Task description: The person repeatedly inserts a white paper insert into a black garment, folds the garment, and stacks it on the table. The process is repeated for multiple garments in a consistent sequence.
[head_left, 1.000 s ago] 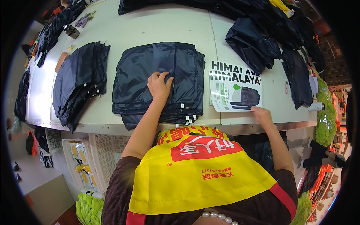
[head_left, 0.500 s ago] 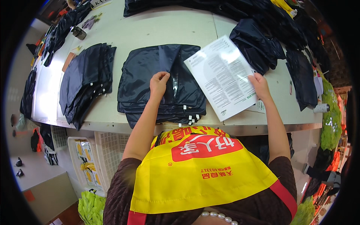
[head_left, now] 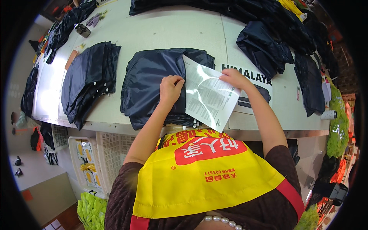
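In front of me lies a stack of flat, shiny dark navy fabric bags (head_left: 147, 78), with small white tags at its near edge. My left hand (head_left: 171, 90) pinches the lifted edge of the top bag near the middle of the stack. A glossy white printed sheet (head_left: 207, 97) is gripped at its upper right edge by my right hand (head_left: 234, 79). The sheet lies tilted over the right half of the stack, its left edge against the lifted fabric. How far it reaches under the fabric I cannot tell. Beside it, partly beneath my right forearm, is another printed sheet (head_left: 264, 92) with large black lettering.
Another stack of navy bags (head_left: 90, 76) stands on the left of the white table (head_left: 184, 32). Crumpled navy fabric (head_left: 264, 48) and a further folded pile (head_left: 309, 82) lie to the right. A dark bottle (head_left: 82, 30) is at the far left, a thread spool (head_left: 329, 115) at the right edge.
My right hand has carried the printed sheet leftward onto the stack, exposing the second sheet on the table. My left hand remains at the fabric edge, which now lies further left.
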Available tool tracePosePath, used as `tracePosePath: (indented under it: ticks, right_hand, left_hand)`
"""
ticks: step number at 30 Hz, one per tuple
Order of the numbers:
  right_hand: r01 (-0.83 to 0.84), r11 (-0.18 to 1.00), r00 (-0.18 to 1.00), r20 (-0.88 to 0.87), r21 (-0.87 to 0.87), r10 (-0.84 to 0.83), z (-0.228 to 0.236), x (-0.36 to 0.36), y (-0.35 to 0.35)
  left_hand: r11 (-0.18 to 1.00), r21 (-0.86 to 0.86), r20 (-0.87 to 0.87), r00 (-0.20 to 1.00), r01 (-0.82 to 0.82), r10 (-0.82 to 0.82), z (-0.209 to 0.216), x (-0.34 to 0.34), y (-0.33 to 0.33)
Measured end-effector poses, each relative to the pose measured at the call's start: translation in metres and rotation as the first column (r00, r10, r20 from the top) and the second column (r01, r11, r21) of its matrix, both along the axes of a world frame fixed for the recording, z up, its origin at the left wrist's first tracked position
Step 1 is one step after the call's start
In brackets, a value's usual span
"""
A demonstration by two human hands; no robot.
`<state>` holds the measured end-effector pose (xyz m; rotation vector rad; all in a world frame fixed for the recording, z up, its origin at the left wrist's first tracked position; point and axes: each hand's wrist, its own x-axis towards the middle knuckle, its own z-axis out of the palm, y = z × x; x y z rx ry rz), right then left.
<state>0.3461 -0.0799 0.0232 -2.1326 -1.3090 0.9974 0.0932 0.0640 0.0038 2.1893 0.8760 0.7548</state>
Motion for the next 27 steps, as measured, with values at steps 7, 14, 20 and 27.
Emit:
tracePosePath:
  ticks: [7,14,20,27]
  right_hand:
    - [-0.093,0.986,0.991,-0.107,-0.136,0.078,0.025,0.032,0.010]
    - [-0.114,0.992,0.988,-0.100,0.058,0.120,0.012,0.008,0.043]
    - [-0.046,0.948,0.999,0.039,0.314,0.036,-0.023,-0.035,0.088]
    - [0.371,0.925,0.735,-0.583,-0.082,-0.346,-0.014,-0.021,0.036]
  left_hand:
    - [0.989,0.123,0.071,0.995,-0.085,0.077,0.004,-0.013,0.003]
    - [0.986,0.132,0.126,0.985,0.104,-0.121,0.009,-0.007,-0.020]
    - [0.980,0.057,0.132,0.972,0.190,-0.196,-0.011,-0.005,-0.034]
    - [0.988,0.005,0.179,0.972,0.155,-0.153,-0.026,-0.012,-0.027]
